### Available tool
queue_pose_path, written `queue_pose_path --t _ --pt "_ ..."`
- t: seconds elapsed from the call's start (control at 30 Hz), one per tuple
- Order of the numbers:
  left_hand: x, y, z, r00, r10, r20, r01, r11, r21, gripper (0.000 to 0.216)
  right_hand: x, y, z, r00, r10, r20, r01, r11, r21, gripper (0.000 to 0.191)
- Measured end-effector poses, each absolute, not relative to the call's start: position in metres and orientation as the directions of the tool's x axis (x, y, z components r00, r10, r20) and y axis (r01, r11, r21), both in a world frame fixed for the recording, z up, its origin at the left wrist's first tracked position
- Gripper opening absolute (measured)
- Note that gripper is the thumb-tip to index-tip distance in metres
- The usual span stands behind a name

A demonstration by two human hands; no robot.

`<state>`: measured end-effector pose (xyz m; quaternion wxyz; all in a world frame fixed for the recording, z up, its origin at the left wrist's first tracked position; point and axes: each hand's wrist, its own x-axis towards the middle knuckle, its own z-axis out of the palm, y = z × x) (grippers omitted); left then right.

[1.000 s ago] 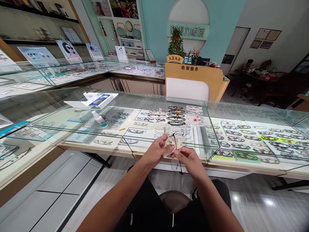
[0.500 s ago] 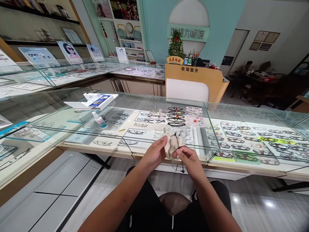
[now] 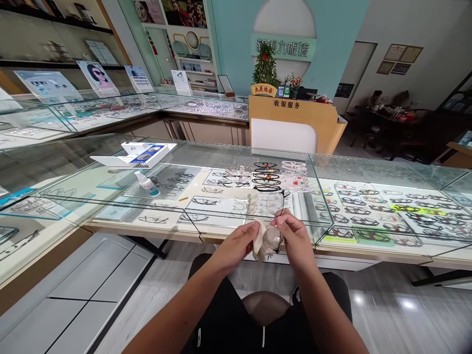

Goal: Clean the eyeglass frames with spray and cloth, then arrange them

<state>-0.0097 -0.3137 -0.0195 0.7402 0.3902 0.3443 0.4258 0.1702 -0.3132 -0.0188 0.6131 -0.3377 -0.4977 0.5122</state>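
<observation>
Item: glasses (image 3: 277, 206), thin dark frame, centre of frame, just below mid-height, held over near edge of glass counter (image 3: 221, 162). One lens stood up above the fingers; other lens sat behind beige cloth (image 3: 266, 242). Left hand (image 3: 236, 243): fingers closed, pinching cloth at its left side. Right hand (image 3: 295, 238): fingers closed on frame and cloth, thumb on top. Hands nearly touching. Also on counter, upper left: white spray bottle (image 3: 146, 183), open white box (image 3: 134, 154). Rows of frames inside case.

A soft, matt beige cloth (image 3: 262, 243) is lying against thin, dark-rimmed glasses (image 3: 277, 204) with clear, shiny lenses. The glass worktop (image 3: 206, 157) is gleaming smooth, and the grey floor tiles (image 3: 391, 305) are shining glossy.
</observation>
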Motion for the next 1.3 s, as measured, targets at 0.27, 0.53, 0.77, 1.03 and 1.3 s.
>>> queue_pose_path --t 0.27,0.53,0.77,1.03,1.3 --pt "0.008 -0.324 -0.021 0.379 0.912 -0.159 -0.398 0.315 0.861 0.052 0.150 -0.317 -0.024 0.031 0.959 0.281 -0.222 0.280 -0.934 0.027" --pt "0.010 -0.320 -0.022 0.375 0.916 -0.143 -0.404 0.300 0.864 0.051 0.153 -0.319 -0.033 0.078 0.974 0.214 -0.238 0.227 -0.944 0.030" --pt "0.009 -0.320 -0.021 0.390 0.909 -0.148 -0.419 0.318 0.850 0.050 0.156 -0.317 -0.033 0.030 0.964 0.266 -0.194 0.266 -0.944 0.021" --pt "0.007 -0.314 -0.021 0.451 0.865 -0.221 -0.407 0.420 0.811 0.049 0.159 -0.316 -0.034 0.039 0.962 0.271 -0.131 0.274 -0.953 0.022" --pt "0.002 -0.312 -0.023 0.550 0.814 -0.187 -0.367 0.437 0.821 0.050 0.159 -0.318 -0.034 0.084 0.978 0.190 -0.212 0.204 -0.956 0.027"
